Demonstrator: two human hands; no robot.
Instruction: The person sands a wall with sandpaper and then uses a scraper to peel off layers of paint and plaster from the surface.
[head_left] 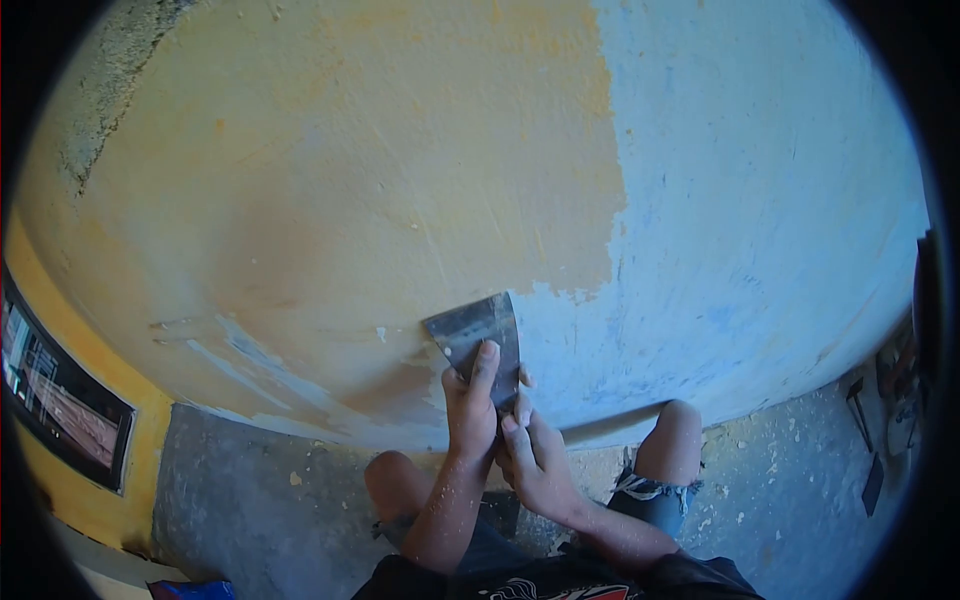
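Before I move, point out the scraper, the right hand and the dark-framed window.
Scraper [478,326]: head view, on the blade's face.
Right hand [540,480]: head view, on the back of the hand.
Dark-framed window [62,405]: head view, on the glass.

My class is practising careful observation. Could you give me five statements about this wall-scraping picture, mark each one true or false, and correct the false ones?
1. The left hand and the right hand are both on the scraper. True.
2. The pale blue area of the wall is left of the yellowish area in the picture. False: it is on the right.
3. A dark-framed window shows at the left of the picture. True.
4. The floor is covered in green carpet. False: it is a hard, greyish surface with pale flecks.
5. The left forearm is spotless. False: pale specks dot it.
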